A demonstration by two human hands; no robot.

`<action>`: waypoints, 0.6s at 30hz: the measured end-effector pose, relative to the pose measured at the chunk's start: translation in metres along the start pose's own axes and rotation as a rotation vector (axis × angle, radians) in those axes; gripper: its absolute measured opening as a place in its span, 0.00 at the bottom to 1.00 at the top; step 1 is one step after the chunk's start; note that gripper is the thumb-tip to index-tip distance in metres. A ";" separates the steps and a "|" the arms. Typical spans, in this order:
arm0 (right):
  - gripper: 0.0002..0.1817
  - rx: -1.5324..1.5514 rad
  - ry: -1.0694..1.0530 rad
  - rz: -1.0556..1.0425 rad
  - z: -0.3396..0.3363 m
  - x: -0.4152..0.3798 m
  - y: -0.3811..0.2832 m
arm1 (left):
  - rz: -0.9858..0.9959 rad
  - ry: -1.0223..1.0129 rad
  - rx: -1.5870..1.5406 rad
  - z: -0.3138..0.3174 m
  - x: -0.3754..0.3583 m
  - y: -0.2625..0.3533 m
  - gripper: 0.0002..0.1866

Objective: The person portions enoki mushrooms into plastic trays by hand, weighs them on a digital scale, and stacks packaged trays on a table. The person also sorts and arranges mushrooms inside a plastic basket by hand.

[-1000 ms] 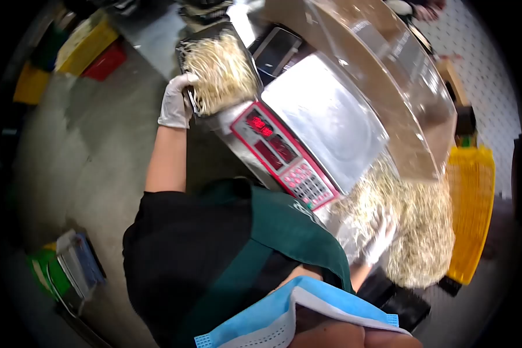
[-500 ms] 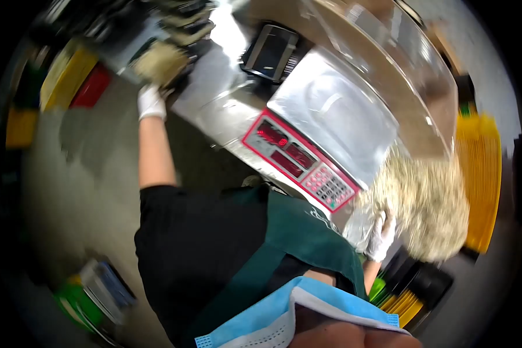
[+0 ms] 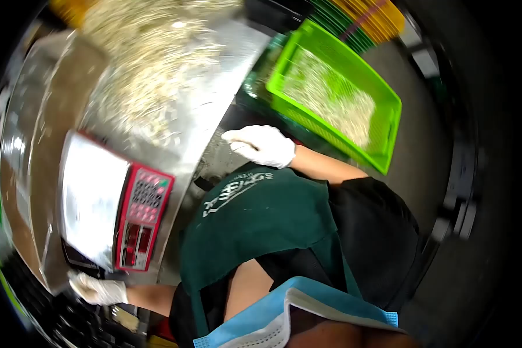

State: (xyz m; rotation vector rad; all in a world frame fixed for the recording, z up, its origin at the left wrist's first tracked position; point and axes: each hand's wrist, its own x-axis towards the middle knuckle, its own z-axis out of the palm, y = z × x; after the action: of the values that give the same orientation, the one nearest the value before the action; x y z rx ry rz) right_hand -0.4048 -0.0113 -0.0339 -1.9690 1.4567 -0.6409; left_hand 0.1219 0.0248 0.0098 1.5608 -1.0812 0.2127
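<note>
My left hand [image 3: 100, 290], in a white glove, is beside the far end of the scale [image 3: 144, 217], near a black tray [image 3: 81, 259]. Its fingers are curled, and what they grip is hidden. Over the gap between the metal table [image 3: 214, 87] and my apron, my right hand [image 3: 264, 146], also gloved, has its fingers pressed together with nothing visible in them. It is close to a green basket [image 3: 391, 119] holding pale strands [image 3: 330, 95]. A loose heap of similar pale strands [image 3: 151, 75] lies on the table beyond the scale.
A cardboard and clear plastic screen [image 3: 61, 110] borders the scale's outer side. Black trays [image 3: 69, 325] are stacked at the lower left. Yellow crates [image 3: 383, 20] and a black container [image 3: 278, 13] stand at the top. The table edge runs diagonally beside my body.
The view has swung round. My left hand has gone from a tray of pale strands to beside the scale. My right hand has left the heap and moved beside the green basket.
</note>
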 end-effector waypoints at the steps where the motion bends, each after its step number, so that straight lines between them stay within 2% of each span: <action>1: 0.18 0.046 -0.081 0.073 -0.005 -0.012 0.008 | -0.255 -0.132 0.195 0.029 0.001 0.021 0.23; 3: 0.19 0.116 -0.062 0.137 -0.018 -0.040 0.032 | -0.219 -0.387 0.521 0.086 -0.001 0.054 0.24; 5: 0.17 0.061 0.083 0.138 -0.042 -0.069 0.064 | -0.366 -0.716 0.423 0.113 0.019 0.020 0.21; 7: 0.17 0.165 0.207 0.154 -0.070 -0.098 0.099 | -0.432 -0.766 0.529 0.126 0.033 0.011 0.18; 8: 0.16 0.147 0.176 0.240 -0.089 -0.112 0.111 | -0.236 -0.825 0.783 0.128 0.036 0.018 0.15; 9: 0.15 0.163 0.268 0.241 -0.097 -0.125 0.130 | 0.437 -1.054 1.173 0.119 0.059 -0.048 0.14; 10: 0.13 0.103 0.258 0.313 -0.113 -0.140 0.145 | 0.343 -1.002 1.320 0.124 0.057 -0.040 0.15; 11: 0.13 0.258 0.377 0.365 -0.118 -0.155 0.166 | 0.508 -1.180 1.674 0.132 0.055 -0.018 0.15; 12: 0.13 0.258 0.422 0.385 -0.126 -0.171 0.189 | 0.360 -1.062 1.721 0.137 0.053 -0.015 0.15; 13: 0.13 0.223 0.421 0.407 -0.139 -0.183 0.202 | 0.586 -1.046 1.687 0.140 0.050 0.002 0.16; 14: 0.13 0.312 0.427 0.471 -0.149 -0.191 0.212 | 0.271 -0.952 1.275 0.162 0.064 -0.020 0.15; 15: 0.13 0.214 0.420 0.489 -0.158 -0.202 0.225 | -0.168 -0.731 0.650 0.176 0.043 0.018 0.12; 16: 0.13 0.224 0.383 0.558 -0.167 -0.207 0.233 | -0.417 -0.392 -0.041 0.191 0.019 0.065 0.10; 17: 0.13 0.148 0.398 0.491 -0.175 -0.203 0.231 | -0.298 -0.379 -0.085 0.199 0.005 0.113 0.07; 18: 0.14 0.290 0.406 0.530 -0.175 -0.203 0.238 | -0.302 -0.223 -0.117 0.194 -0.007 0.144 0.06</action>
State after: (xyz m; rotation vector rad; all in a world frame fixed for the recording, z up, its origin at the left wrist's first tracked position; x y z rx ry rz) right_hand -0.7416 0.1006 -0.0860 -1.1989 1.9019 -0.9710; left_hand -0.0657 -0.1236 0.0424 1.6451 -0.9928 -0.2309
